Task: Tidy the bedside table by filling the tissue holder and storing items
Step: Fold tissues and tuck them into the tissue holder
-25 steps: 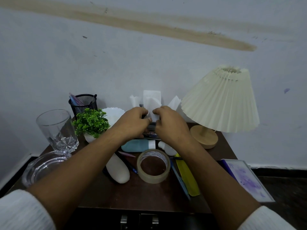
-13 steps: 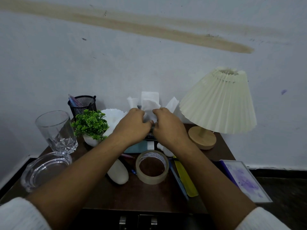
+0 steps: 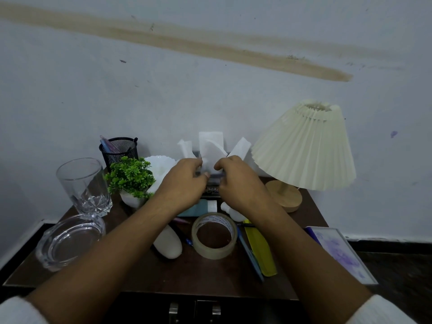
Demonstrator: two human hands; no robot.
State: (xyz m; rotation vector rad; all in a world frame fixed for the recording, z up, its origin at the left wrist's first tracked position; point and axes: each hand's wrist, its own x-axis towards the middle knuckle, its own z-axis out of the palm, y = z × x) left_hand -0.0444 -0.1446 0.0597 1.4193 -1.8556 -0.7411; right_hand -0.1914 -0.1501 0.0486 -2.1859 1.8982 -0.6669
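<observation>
Several white tissues stand fanned out of a grey tissue holder at the back of the dark wooden bedside table. My left hand and my right hand meet over the holder, fingers curled, each pinching the lower part of the middle tissue. A narrow gap between the two hands shows that tissue. The hands hide most of the holder.
On the left are a glass tumbler, a glass ashtray, a mesh pen cup, a small plant and a white bowl. In front lie a white bottle, a teal tube, a tape roll and a yellow ruler. A lamp and a picture frame are on the right.
My two hands, pressed together over the holder before, have drawn slightly apart, so more of the middle tissue shows between them.
</observation>
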